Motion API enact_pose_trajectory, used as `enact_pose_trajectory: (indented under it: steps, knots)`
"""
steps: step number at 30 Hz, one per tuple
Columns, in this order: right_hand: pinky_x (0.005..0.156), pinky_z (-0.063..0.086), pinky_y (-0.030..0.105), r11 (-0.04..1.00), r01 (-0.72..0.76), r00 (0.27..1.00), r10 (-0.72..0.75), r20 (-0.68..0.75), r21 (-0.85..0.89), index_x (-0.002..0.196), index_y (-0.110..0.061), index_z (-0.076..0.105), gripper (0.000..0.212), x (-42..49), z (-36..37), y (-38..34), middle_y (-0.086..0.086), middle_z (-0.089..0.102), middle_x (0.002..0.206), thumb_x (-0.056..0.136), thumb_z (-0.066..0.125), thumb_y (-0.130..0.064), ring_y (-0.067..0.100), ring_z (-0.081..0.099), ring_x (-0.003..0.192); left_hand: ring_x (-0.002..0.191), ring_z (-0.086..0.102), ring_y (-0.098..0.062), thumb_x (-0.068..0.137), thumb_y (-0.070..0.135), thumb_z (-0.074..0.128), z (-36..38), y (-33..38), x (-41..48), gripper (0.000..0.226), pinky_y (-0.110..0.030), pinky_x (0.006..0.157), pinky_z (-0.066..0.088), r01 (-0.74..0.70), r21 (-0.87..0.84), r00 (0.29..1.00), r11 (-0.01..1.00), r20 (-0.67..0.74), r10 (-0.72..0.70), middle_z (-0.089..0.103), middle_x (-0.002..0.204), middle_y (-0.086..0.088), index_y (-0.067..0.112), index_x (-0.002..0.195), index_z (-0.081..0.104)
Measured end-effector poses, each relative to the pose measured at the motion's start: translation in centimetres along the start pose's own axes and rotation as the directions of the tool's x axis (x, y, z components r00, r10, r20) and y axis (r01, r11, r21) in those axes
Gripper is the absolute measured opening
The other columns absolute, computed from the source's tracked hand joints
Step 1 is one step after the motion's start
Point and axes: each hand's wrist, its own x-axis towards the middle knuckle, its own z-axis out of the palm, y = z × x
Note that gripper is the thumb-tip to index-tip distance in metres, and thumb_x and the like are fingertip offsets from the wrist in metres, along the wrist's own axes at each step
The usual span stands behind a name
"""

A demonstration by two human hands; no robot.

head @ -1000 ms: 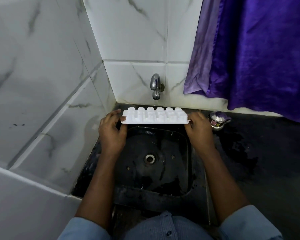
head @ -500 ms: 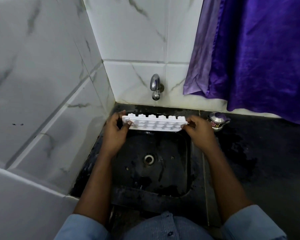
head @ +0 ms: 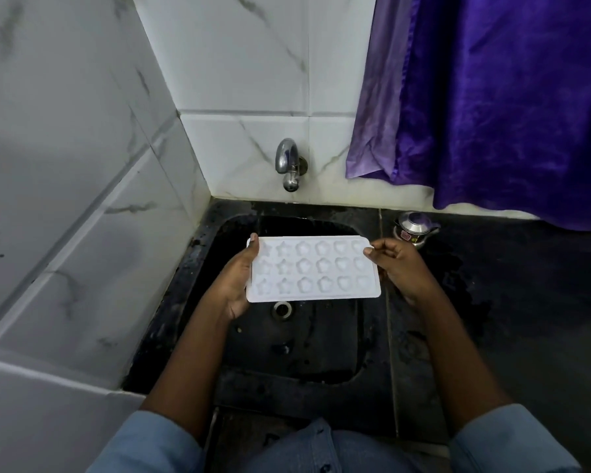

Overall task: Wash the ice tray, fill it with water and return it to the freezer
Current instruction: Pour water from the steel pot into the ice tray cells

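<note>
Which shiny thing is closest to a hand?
The small lidded steel pot on the black counter, beside the right hand holding the white ice tray. The chrome tap is farther, on the tiled wall.

Over black square sink [head: 304,353]: white plastic ice tray [head: 313,269], between left hand [head: 234,285] and right hand [head: 400,268]. Behind sink: chrome wall tap [head: 288,163]. Right of sink, on dark counter [head: 509,302]: small steel pot [head: 413,228].

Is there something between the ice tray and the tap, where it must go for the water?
Nothing visible. The left hand and right hand hold the ice tray over the sink; only free space lies between it and the tap on the wall. The steel pot stands aside, on the right.
</note>
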Motion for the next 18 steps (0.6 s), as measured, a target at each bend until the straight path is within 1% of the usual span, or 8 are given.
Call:
enact_pose_trajectory:
  steps: [3,5,7,9,11,13,15,18]
  knots:
    - [0.058,0.048,0.024,0.999,-0.042,0.997,0.043,-0.061,0.026,0.101,-0.006,0.073,0.017,0.6,-1.7,0.5,0.010,0.071,0.085,0.105,0.062,-0.019,0.013,0.062,0.067,0.120,0.072,-0.032,0.105,0.065,0.037,1.5,-0.5,0.2,0.067,-0.052,0.103,0.055,0.022,-0.046,0.999,0.999,0.051,-0.019,0.073,0.132,-0.014,0.013,0.135,0.067]
    - [0.053,0.046,0.019,0.997,-0.054,0.981,0.064,-0.183,0.058,0.099,-0.010,0.071,0.016,1.6,-3.4,0.9,0.006,0.067,0.081,0.106,0.058,-0.017,0.008,0.058,0.062,0.121,0.072,-0.031,0.105,0.066,0.033,2.1,-0.8,0.5,0.069,-0.052,0.103,0.056,0.035,-0.065,0.996,0.997,0.082,-0.030,0.073,0.134,-0.014,0.013,0.135,0.067]
    - [0.051,0.046,0.019,0.997,-0.048,0.937,0.065,-0.342,0.057,0.099,-0.011,0.068,0.013,3.4,-6.2,1.6,0.002,0.065,0.079,0.105,0.057,-0.014,0.006,0.056,0.062,0.122,0.071,-0.033,0.103,0.069,0.031,2.6,-1.1,1.2,0.073,-0.055,0.107,0.052,0.066,-0.089,0.994,0.994,0.098,-0.057,0.071,0.136,-0.015,0.014,0.137,0.066]
    - [0.051,0.045,0.020,0.999,-0.045,0.891,0.054,-0.451,0.031,0.101,-0.008,0.067,0.015,5.5,-9.2,2.4,0.000,0.063,0.076,0.106,0.057,-0.018,0.004,0.055,0.060,0.126,0.069,-0.035,0.101,0.072,0.030,2.9,-1.5,1.9,0.077,-0.059,0.110,0.049,0.095,-0.116,0.991,0.989,0.109,-0.082,0.070,0.139,-0.016,0.014,0.140,0.064]
    - [0.049,0.043,0.019,0.998,-0.053,0.861,0.056,-0.506,0.020,0.102,-0.008,0.065,0.020,7.4,-11.7,3.0,0.000,0.060,0.073,0.107,0.056,-0.026,0.002,0.052,0.055,0.126,0.068,-0.035,0.099,0.075,0.029,3.3,-1.9,2.3,0.081,-0.058,0.104,0.055,0.120,-0.139,0.987,0.983,0.119,-0.104,0.068,0.140,-0.017,0.014,0.141,0.064]
    - [0.050,0.042,0.020,0.997,-0.078,0.839,0.065,-0.541,-0.001,0.103,-0.010,0.064,0.022,9.2,-13.6,3.4,0.000,0.058,0.073,0.107,0.054,-0.029,0.003,0.051,0.055,0.123,0.070,-0.034,0.098,0.077,0.027,3.7,-2.4,2.7,0.085,-0.052,0.093,0.063,0.144,-0.166,0.985,0.975,0.122,-0.125,0.069,0.138,-0.017,0.013,0.139,0.065]
    - [0.054,0.045,0.025,0.996,-0.093,0.840,0.070,-0.538,-0.016,0.102,-0.013,0.064,0.020,11.1,-15.0,4.2,0.000,0.059,0.075,0.107,0.054,-0.030,0.005,0.053,0.058,0.120,0.072,-0.034,0.097,0.080,0.027,4.1,-2.8,2.9,0.087,-0.049,0.087,0.065,0.159,-0.186,0.984,0.970,0.105,-0.142,0.070,0.137,-0.017,0.013,0.138,0.066]
    - [0.076,0.050,0.035,0.988,-0.099,0.869,0.027,-0.493,-0.119,0.091,-0.023,0.069,0.019,14.2,-16.2,6.4,-0.001,0.068,0.085,0.102,0.056,-0.030,0.011,0.062,0.076,0.116,0.074,-0.035,0.098,0.079,0.026,4.6,-3.5,3.5,0.090,-0.049,0.082,0.066,0.185,-0.222,0.982,0.957,0.089,-0.169,0.072,0.134,-0.018,0.011,0.128,0.077]
